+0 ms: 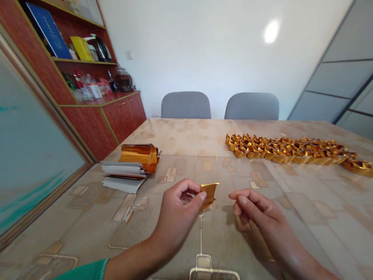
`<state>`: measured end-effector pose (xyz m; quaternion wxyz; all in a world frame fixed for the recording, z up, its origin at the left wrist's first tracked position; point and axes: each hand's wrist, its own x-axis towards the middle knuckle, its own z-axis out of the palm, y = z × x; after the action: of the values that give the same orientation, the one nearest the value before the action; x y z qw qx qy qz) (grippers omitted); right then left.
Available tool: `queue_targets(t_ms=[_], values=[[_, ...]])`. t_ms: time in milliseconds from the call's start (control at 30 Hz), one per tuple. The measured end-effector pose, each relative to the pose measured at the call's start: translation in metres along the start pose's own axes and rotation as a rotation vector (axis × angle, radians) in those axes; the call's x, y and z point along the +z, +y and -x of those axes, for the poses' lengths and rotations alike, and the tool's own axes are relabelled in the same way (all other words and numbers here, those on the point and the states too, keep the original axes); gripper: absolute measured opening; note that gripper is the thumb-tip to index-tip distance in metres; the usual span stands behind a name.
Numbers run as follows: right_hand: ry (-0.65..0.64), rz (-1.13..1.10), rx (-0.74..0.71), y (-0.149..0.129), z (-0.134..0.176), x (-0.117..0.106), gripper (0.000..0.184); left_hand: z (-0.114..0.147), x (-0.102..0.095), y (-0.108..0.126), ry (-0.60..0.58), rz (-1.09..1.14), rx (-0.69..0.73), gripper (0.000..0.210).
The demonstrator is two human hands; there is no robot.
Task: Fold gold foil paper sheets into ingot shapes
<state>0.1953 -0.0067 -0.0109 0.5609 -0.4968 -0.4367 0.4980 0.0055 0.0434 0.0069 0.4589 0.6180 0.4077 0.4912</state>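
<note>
My left hand (179, 208) pinches a small folded piece of gold foil paper (210, 195) between thumb and fingers, a little above the table. To its right, my right hand (261, 214) is closed, thumb against the bent index finger, with nothing visible in it. A gap separates its fingertips from the foil paper. At the far right lie rows of many folded gold foil pieces (285, 146), set close together. A stack of gold foil sheets (138, 155) with pale undersides rests at the left, its edges curling.
The patterned table (176, 136) reaches toward two grey chairs (185, 105) by the white wall. A small orange-and-white scrap (129, 216) lies left of my left hand. A reddish wooden cabinet (106, 116) with shelved items stands at the back left, near a frosted glass panel (14, 111).
</note>
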Motion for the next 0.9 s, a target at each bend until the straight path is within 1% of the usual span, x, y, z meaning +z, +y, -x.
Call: queue_targets(t_ms=[33, 67, 100, 167, 233, 300, 400, 533, 667, 833, 900], values=[[0.022, 0.114, -0.103, 0.0, -0.001, -0.002, 0.021, -0.001, 0.002, 0.002, 0.008, 0.134, -0.148, 0.012], [0.023, 0.238, -0.216, 0.0, -0.002, -0.004, 0.018, -0.001, 0.003, 0.003, -0.004, 0.264, -0.285, 0.015], [0.005, 0.36, -0.332, 0.0, -0.003, -0.006, 0.022, -0.001, 0.004, 0.004, -0.028, 0.379, -0.405, 0.018], [-0.064, 0.56, -0.528, 0.001, -0.004, -0.01, 0.036, 0.001, 0.005, 0.004, -0.067, 0.549, -0.597, 0.023], [-0.158, 0.679, -0.662, 0.001, -0.004, -0.012, 0.044, 0.003, 0.005, 0.002, -0.099, 0.654, -0.703, 0.025], [-0.238, 0.743, -0.731, 0.0, -0.003, -0.013, 0.044, 0.006, 0.005, 0.0, -0.123, 0.708, -0.747, 0.026], [-0.331, 0.797, -0.778, -0.002, -0.001, -0.012, 0.037, 0.009, 0.006, -0.002, -0.134, 0.731, -0.791, 0.028], [-0.347, 0.76, -0.8, -0.006, 0.0, -0.01, 0.021, 0.013, 0.009, -0.001, -0.144, 0.737, -0.808, 0.031], [-0.368, 0.682, -0.733, -0.011, 0.0, -0.011, 0.011, 0.016, 0.011, 0.0, -0.133, 0.726, -0.79, 0.033], [-0.36, 0.511, -0.613, -0.011, 0.0, -0.009, 0.005, 0.02, 0.013, -0.002, -0.127, 0.739, -0.804, 0.034], [-0.364, 0.471, -0.581, -0.011, 0.0, -0.008, 0.004, 0.02, 0.014, -0.003, -0.107, 0.749, -0.807, 0.036]])
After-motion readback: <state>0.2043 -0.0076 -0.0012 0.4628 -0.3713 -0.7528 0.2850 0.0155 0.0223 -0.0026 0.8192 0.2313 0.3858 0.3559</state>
